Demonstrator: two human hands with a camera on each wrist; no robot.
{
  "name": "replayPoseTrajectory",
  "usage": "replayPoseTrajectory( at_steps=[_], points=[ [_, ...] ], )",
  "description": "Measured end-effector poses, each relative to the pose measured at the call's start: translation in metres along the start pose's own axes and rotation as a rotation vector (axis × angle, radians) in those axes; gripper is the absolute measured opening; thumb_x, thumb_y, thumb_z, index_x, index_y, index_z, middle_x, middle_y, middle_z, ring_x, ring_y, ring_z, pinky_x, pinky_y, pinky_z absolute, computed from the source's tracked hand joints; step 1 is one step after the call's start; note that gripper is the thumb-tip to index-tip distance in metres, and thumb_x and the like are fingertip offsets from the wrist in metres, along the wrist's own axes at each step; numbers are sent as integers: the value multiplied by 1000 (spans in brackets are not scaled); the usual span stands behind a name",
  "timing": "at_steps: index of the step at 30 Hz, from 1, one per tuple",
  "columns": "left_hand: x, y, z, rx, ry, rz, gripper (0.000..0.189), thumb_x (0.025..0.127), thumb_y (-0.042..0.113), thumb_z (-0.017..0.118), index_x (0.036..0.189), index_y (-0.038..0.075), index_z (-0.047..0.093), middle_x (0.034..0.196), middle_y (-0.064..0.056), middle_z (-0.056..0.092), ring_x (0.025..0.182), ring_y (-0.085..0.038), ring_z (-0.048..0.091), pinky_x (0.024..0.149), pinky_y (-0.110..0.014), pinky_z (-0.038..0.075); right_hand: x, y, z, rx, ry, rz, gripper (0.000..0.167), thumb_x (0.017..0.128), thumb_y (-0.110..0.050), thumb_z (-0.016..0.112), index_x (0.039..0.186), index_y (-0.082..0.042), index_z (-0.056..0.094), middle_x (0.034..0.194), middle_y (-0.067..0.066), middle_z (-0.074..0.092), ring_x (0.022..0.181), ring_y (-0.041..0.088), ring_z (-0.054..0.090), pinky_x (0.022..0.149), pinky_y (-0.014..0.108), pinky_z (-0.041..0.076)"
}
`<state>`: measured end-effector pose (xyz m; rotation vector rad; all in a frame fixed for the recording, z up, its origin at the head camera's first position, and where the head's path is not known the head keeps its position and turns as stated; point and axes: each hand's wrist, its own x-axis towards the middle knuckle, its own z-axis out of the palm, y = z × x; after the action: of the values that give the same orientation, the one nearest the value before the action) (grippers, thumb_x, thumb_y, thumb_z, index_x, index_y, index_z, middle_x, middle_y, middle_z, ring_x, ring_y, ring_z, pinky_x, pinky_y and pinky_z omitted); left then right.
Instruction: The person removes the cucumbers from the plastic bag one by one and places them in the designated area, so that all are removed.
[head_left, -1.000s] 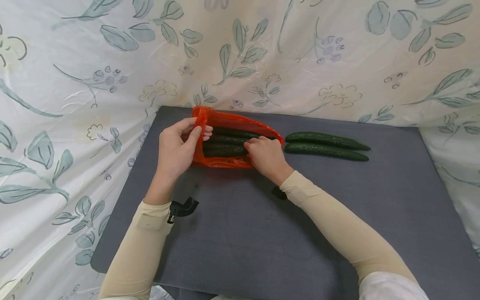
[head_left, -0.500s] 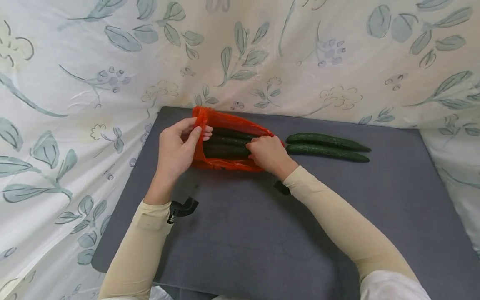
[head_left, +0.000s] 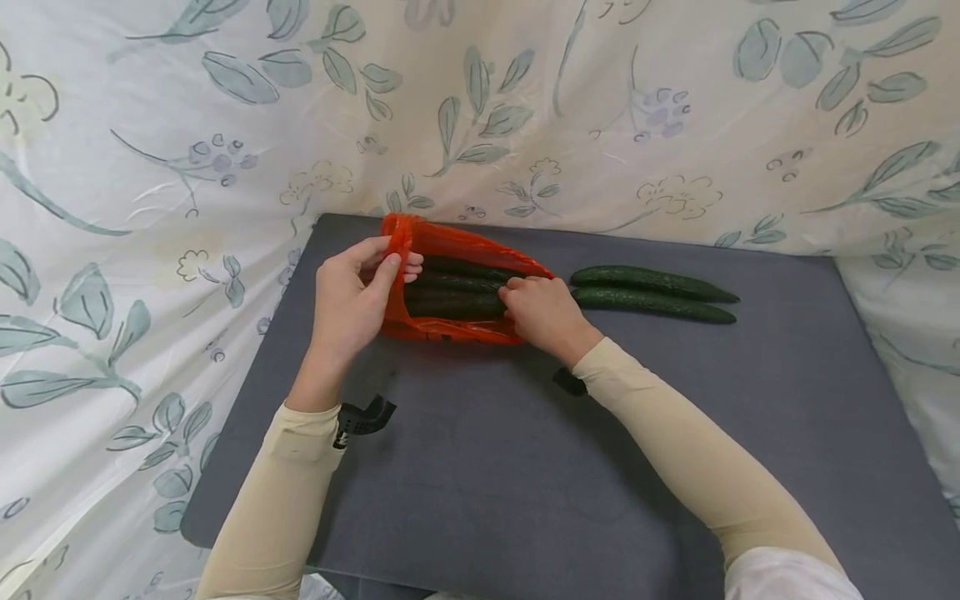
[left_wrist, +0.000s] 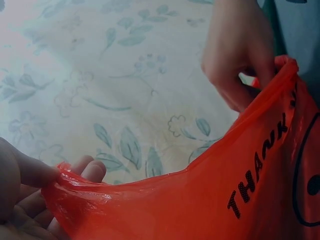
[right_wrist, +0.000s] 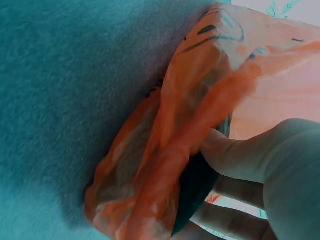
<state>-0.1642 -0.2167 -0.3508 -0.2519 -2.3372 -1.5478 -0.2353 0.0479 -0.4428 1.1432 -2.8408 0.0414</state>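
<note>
Red bag (head_left: pixel 465 245) spans both hands (head_left: pixel 347 293) (head_left: pixel 551 317), now seemingly slightly farther apart.

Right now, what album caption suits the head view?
Left hand pinches a red plastic bag of long green cucumbers; right hand reaches in; two cucumbers outside.

Here's the red plastic bag (head_left: pixel 450 331), blk "THANK" print, mouth gaping; dk-grn cukes (head_left: pixel 456 305) lie lengthwise inside, side by side; two outer cukes (head_left: pixel 654 282), long & bumpy, lie alongside each other, off R.
</note>
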Motion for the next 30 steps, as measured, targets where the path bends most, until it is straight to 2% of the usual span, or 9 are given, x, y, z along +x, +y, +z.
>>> replayPoseTrajectory(
  at_steps=[6, 14, 19, 30],
  points=[
    [-1, -1, 0, -1, -6, -10, 24, 108, 5, 65, 129, -2, 75, 107, -13, 81, 91, -18, 80, 91, -27, 63, -9, 7, -4, 20, 39, 24, 22, 98, -17, 83, 118, -9, 78, 107, 8, 74, 90, 30, 72, 64, 48, 65],
    [-2, 0, 0, -3, -7, -13, 24, 108, 5, 65, 129, -3, 75, 107, -13, 81, 91, -18, 80, 91, -27, 63, -22, 19, -14, 61, 101, 45, 26, 97, -15, 84, 121, -7, 79, 108, 10, 75, 90, 32, 72, 63, 47, 65],
    [-1, -1, 0, -11, -2, -8, 24, 108, 5, 65, 129, -4, 75, 108, -14, 81, 91, -18, 80, 91, -28, 63, -32, 28, -21, 101, 103, 51, 32, 99, -14, 82, 129, -4, 77, 116, 13, 76, 98, 33, 74, 70, 48, 65],
    [0, -4, 0, 2, -4, -14, 25, 109, 6, 64, 130, -2, 76, 107, -12, 81, 92, -19, 80, 91, -27, 63, -57, 56, -27, 147, 142, 80, 40, 97, -10, 84, 135, -2, 75, 125, 15, 75, 100, 35, 75, 75, 53, 65]
  ],
)
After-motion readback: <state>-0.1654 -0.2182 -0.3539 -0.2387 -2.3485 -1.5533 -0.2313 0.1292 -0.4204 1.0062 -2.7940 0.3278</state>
